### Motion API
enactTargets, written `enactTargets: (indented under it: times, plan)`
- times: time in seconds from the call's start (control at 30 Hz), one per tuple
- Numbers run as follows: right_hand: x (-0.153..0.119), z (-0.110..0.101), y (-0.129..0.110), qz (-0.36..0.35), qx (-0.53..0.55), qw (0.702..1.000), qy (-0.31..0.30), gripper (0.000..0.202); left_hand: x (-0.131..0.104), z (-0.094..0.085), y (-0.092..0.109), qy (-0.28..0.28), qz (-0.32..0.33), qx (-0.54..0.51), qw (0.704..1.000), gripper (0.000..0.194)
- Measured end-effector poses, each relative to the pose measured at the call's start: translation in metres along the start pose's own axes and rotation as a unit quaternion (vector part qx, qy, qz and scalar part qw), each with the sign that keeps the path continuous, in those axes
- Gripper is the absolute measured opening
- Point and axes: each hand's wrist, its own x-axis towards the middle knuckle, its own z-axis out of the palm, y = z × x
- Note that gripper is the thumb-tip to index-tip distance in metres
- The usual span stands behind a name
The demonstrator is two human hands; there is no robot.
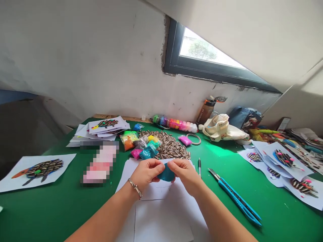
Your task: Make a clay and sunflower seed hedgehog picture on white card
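Between my two hands a flattened piece of teal clay (pixel 166 172) is held up over white paper (pixel 164 215). My left hand (pixel 148 173), with a bracelet at the wrist, pinches its left edge. The right edge is pinched by my right hand (pixel 183 173). Faint drawn lines show on the paper below the clay. Just beyond my hands lie small bags of coloured clay, among them a teal bag (pixel 148 152), and a pile of striped sunflower seeds (pixel 174 148).
A blue utility knife (pixel 236 198) and a pen (pixel 199 167) lie to the right. Seed pictures on paper lie at left (pixel 42 169) and right (pixel 302 185). Further back are a bottle (pixel 205 111), a cream bag (pixel 218 127) and a pink clay packet (pixel 185 140).
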Motion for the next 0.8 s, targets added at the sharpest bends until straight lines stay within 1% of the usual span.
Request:
enactTargets:
  times: [0.07, 0.17, 0.27, 0.4, 0.47, 0.57, 0.67, 0.73, 0.8]
  plan:
    - [-0.003, 0.002, 0.006, 0.011, 0.01, 1.0, 0.017, 0.04, 0.001, 0.001, -0.004, -0.003, 0.009, 0.025, 1.0, 0.043]
    - [-0.004, 0.003, 0.011, 0.025, 0.019, 1.0, 0.0, 0.039, 0.002, 0.001, -0.005, 0.004, 0.033, 0.053, 0.998, 0.046]
    - [-0.004, 0.002, 0.012, 0.037, 0.041, 0.998, -0.011, 0.035, 0.002, 0.001, -0.003, 0.012, 0.048, 0.055, 0.997, 0.046]
    - [-0.004, 0.003, 0.012, 0.065, 0.073, 0.995, -0.009, 0.028, 0.003, 0.002, -0.005, 0.009, 0.042, 0.042, 0.998, 0.045]
    - [-0.004, 0.002, 0.013, 0.059, 0.078, 0.995, 0.0, 0.025, 0.003, 0.002, -0.009, 0.004, 0.033, 0.016, 0.999, 0.044]
    - [-0.004, 0.001, 0.015, 0.031, 0.081, 0.996, 0.015, 0.022, 0.003, 0.002, -0.011, 0.016, 0.008, -0.033, 0.999, 0.047]
    - [-0.005, 0.0, 0.015, 0.02, 0.097, 0.995, 0.017, 0.023, 0.001, 0.004, -0.007, 0.002, 0.002, -0.02, 1.0, 0.048]
    - [-0.005, -0.001, 0.014, 0.022, 0.098, 0.995, 0.023, 0.026, -0.001, 0.006, -0.003, -0.011, 0.01, 0.001, 1.0, 0.04]
    - [-0.005, -0.003, 0.013, 0.027, 0.082, 0.996, 0.035, 0.031, -0.003, 0.009, -0.001, -0.008, 0.014, 0.014, 1.0, 0.034]
